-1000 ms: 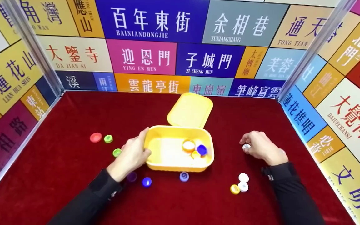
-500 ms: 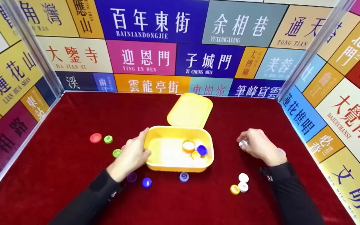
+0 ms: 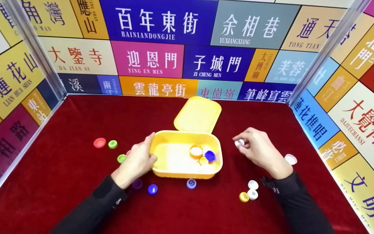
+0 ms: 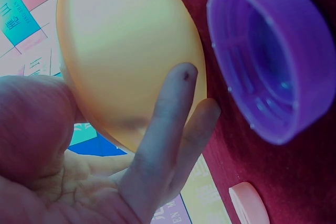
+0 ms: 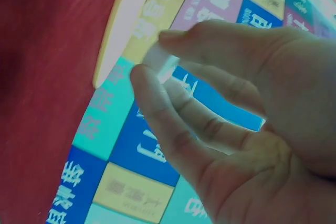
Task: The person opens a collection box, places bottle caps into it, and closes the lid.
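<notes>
Head view: white cap (image 3: 239, 142) pinched in the right hand (image 3: 258, 152), just right of the yellow box (image 3: 186, 154).
Box's open mouth lies leftward of the cap; the left hand (image 3: 137, 161) grips the box's left wall, steadying it.

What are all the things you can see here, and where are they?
box: 1, yellow, middle of the cloth, lid open at the back
caps in box: at least 3, orange, blue, yellow, at its right end
held cap: 1, white, pinched in the right hand
caps left of box: 3, one red, two green, on the cloth
caps in front of box: 3, purple, blue, lilac
caps front right: 3, two white, one yellow
pale cap: 1, far right
cloth: 1, dark red
sign walls: colourful, on three sides
left hand: 1, holds the box's left end
right hand: 1, right of the box
</notes>
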Demonstrator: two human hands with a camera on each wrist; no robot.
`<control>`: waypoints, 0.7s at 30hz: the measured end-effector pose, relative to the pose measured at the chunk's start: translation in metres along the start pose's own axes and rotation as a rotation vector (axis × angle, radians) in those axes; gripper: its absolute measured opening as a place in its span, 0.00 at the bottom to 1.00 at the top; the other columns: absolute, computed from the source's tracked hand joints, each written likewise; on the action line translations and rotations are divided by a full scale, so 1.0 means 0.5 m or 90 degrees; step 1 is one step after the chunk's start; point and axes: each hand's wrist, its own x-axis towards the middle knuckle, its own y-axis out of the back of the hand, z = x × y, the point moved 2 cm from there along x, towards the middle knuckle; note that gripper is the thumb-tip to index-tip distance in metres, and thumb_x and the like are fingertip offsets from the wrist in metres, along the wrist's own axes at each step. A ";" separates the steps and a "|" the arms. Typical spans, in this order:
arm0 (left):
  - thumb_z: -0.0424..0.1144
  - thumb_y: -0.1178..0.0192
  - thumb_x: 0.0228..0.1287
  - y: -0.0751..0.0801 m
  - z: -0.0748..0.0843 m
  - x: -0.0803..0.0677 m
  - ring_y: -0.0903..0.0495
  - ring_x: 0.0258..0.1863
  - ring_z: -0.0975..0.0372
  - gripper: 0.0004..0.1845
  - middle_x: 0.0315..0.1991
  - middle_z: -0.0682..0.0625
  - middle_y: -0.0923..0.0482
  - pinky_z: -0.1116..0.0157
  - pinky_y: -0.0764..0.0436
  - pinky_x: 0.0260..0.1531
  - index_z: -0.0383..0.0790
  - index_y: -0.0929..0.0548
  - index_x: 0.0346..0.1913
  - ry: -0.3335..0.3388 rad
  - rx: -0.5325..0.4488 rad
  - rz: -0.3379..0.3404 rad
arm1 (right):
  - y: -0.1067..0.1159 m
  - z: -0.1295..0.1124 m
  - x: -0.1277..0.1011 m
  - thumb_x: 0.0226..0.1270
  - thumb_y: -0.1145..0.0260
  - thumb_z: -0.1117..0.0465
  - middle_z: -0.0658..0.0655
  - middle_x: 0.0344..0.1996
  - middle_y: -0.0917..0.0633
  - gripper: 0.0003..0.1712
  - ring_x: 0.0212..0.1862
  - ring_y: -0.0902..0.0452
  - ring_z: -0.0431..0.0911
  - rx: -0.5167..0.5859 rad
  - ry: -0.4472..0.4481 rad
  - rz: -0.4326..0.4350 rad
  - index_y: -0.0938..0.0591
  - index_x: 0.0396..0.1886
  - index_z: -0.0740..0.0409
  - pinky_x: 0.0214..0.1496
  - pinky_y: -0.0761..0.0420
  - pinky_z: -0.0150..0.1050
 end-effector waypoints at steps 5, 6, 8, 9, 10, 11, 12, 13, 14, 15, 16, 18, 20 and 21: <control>0.30 0.34 0.75 0.000 0.001 0.001 0.12 0.48 0.45 0.45 0.75 0.30 0.15 0.51 0.11 0.47 0.33 0.36 0.92 -0.005 0.002 0.000 | -0.014 -0.042 0.000 0.72 0.19 0.70 0.58 0.44 0.08 0.12 0.44 0.08 0.49 0.041 0.043 0.031 0.02 0.52 0.58 0.50 0.03 0.52; 0.30 0.34 0.75 0.000 0.001 0.001 0.12 0.48 0.45 0.45 0.76 0.30 0.16 0.52 0.11 0.47 0.33 0.36 0.92 -0.006 0.002 0.000 | -0.018 -0.049 0.000 0.72 0.19 0.70 0.58 0.44 0.08 0.12 0.44 0.08 0.49 0.048 0.055 0.037 0.02 0.52 0.58 0.49 0.03 0.51; 0.29 0.34 0.74 0.000 0.001 0.001 0.12 0.47 0.46 0.45 0.75 0.30 0.15 0.52 0.11 0.45 0.33 0.36 0.92 -0.008 -0.003 0.000 | -0.026 -0.063 -0.002 0.71 0.18 0.71 0.58 0.43 0.08 0.12 0.44 0.08 0.49 0.059 0.081 0.046 0.03 0.51 0.59 0.49 0.03 0.49; 0.29 0.34 0.74 0.000 0.001 0.001 0.12 0.47 0.46 0.45 0.75 0.29 0.15 0.53 0.11 0.44 0.33 0.35 0.92 -0.010 -0.005 0.001 | -0.030 -0.070 -0.002 0.70 0.17 0.71 0.59 0.43 0.08 0.12 0.44 0.07 0.49 0.064 0.095 0.050 0.03 0.51 0.60 0.48 0.03 0.49; 0.29 0.35 0.74 0.000 0.001 0.001 0.12 0.46 0.46 0.45 0.74 0.29 0.15 0.53 0.11 0.43 0.33 0.35 0.92 -0.012 -0.007 0.002 | -0.035 -0.076 -0.003 0.70 0.17 0.72 0.59 0.43 0.09 0.12 0.44 0.07 0.50 0.068 0.109 0.053 0.03 0.51 0.60 0.48 0.03 0.48; 0.29 0.35 0.73 0.000 0.001 0.001 0.12 0.45 0.47 0.45 0.74 0.29 0.14 0.54 0.12 0.42 0.33 0.35 0.92 -0.013 -0.008 0.003 | -0.039 -0.082 -0.004 0.69 0.16 0.72 0.60 0.43 0.09 0.12 0.44 0.07 0.50 0.073 0.121 0.053 0.04 0.50 0.61 0.47 0.03 0.47; 0.29 0.35 0.73 0.000 0.001 0.000 0.13 0.44 0.47 0.45 0.73 0.29 0.14 0.55 0.12 0.41 0.32 0.35 0.92 -0.014 -0.008 0.003 | -0.044 -0.087 -0.004 0.68 0.16 0.73 0.60 0.43 0.09 0.12 0.44 0.07 0.51 0.075 0.136 0.053 0.04 0.50 0.61 0.47 0.03 0.47; 0.28 0.35 0.73 0.001 0.001 0.000 0.13 0.43 0.47 0.46 0.73 0.29 0.14 0.55 0.12 0.40 0.32 0.35 0.92 -0.014 -0.009 0.003 | -0.049 -0.092 -0.005 0.68 0.16 0.73 0.61 0.44 0.09 0.13 0.44 0.07 0.51 0.077 0.150 0.052 0.04 0.50 0.61 0.47 0.03 0.47; 0.29 0.35 0.73 0.000 0.001 0.000 0.13 0.43 0.47 0.46 0.73 0.29 0.14 0.55 0.13 0.40 0.32 0.36 0.92 -0.014 -0.008 0.003 | -0.053 -0.098 -0.005 0.68 0.16 0.73 0.61 0.44 0.09 0.13 0.44 0.07 0.51 0.078 0.163 0.050 0.04 0.50 0.62 0.47 0.03 0.47; 0.29 0.35 0.73 0.001 0.001 0.000 0.14 0.42 0.48 0.46 0.73 0.29 0.14 0.56 0.13 0.40 0.32 0.36 0.92 -0.013 -0.007 0.002 | -0.058 -0.103 -0.005 0.68 0.17 0.73 0.61 0.44 0.09 0.12 0.44 0.07 0.51 0.080 0.174 0.046 0.04 0.50 0.62 0.47 0.03 0.47; 0.29 0.35 0.73 0.001 0.001 0.000 0.14 0.41 0.48 0.46 0.73 0.29 0.14 0.56 0.13 0.40 0.32 0.36 0.92 -0.011 -0.007 0.001 | -0.063 -0.107 -0.006 0.69 0.17 0.73 0.61 0.44 0.09 0.12 0.43 0.08 0.51 0.079 0.186 0.041 0.04 0.50 0.62 0.46 0.03 0.47; 0.29 0.34 0.73 0.000 0.001 0.001 0.14 0.41 0.48 0.46 0.73 0.29 0.14 0.56 0.13 0.40 0.33 0.36 0.92 -0.009 -0.005 0.001 | -0.073 -0.116 -0.006 0.70 0.17 0.72 0.61 0.44 0.09 0.11 0.42 0.09 0.51 0.070 0.208 0.028 0.04 0.50 0.62 0.45 0.05 0.45; 0.29 0.34 0.74 0.000 0.001 0.000 0.14 0.40 0.48 0.46 0.73 0.29 0.14 0.56 0.13 0.40 0.33 0.36 0.92 -0.007 -0.005 0.001 | -0.082 -0.123 -0.007 0.71 0.17 0.70 0.60 0.44 0.09 0.11 0.39 0.11 0.50 0.061 0.224 0.013 0.04 0.50 0.61 0.42 0.08 0.42; 0.29 0.34 0.74 0.000 0.001 0.000 0.14 0.41 0.48 0.46 0.73 0.29 0.14 0.56 0.13 0.40 0.33 0.36 0.92 -0.006 -0.005 0.002 | -0.086 -0.125 -0.008 0.72 0.17 0.69 0.60 0.44 0.09 0.11 0.38 0.12 0.50 0.059 0.230 0.004 0.04 0.51 0.60 0.41 0.10 0.40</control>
